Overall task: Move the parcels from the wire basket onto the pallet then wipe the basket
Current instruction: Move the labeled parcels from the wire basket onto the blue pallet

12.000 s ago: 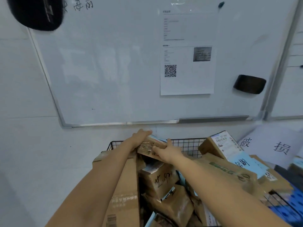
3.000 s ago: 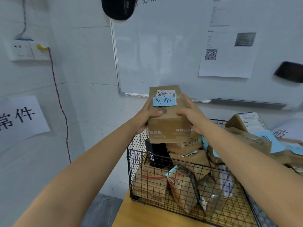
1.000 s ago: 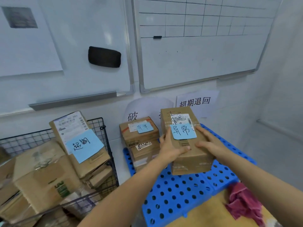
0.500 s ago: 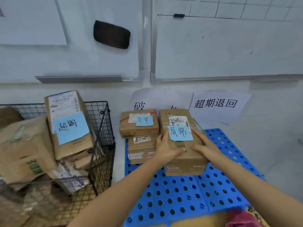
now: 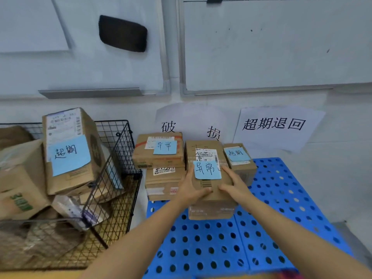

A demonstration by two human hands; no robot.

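A brown cardboard parcel (image 5: 209, 206) with a blue sticky note on top rests on the blue perforated pallet (image 5: 267, 224). My left hand (image 5: 190, 190) grips its left side and my right hand (image 5: 234, 185) grips its right side. Left of it stands a stack of three parcels (image 5: 161, 168) on the pallet, the top one with a blue note. A small parcel (image 5: 240, 162) with a blue note sits behind my right hand. The black wire basket (image 5: 118, 150) at the left holds several parcels, the tallest one (image 5: 70, 150) bearing a large blue note.
Two whiteboards hang on the wall, with a black eraser (image 5: 122, 34) on the left one. Paper signs (image 5: 275, 125) with handwriting are taped to the wall behind the pallet. A strip of red cloth (image 5: 289, 275) shows at the bottom edge. The basket stands on a wooden surface (image 5: 40, 274).
I carried the parcel from the basket over to the right and lowered it onto the blue pallet beside the stack. Both hands still hold its sides.
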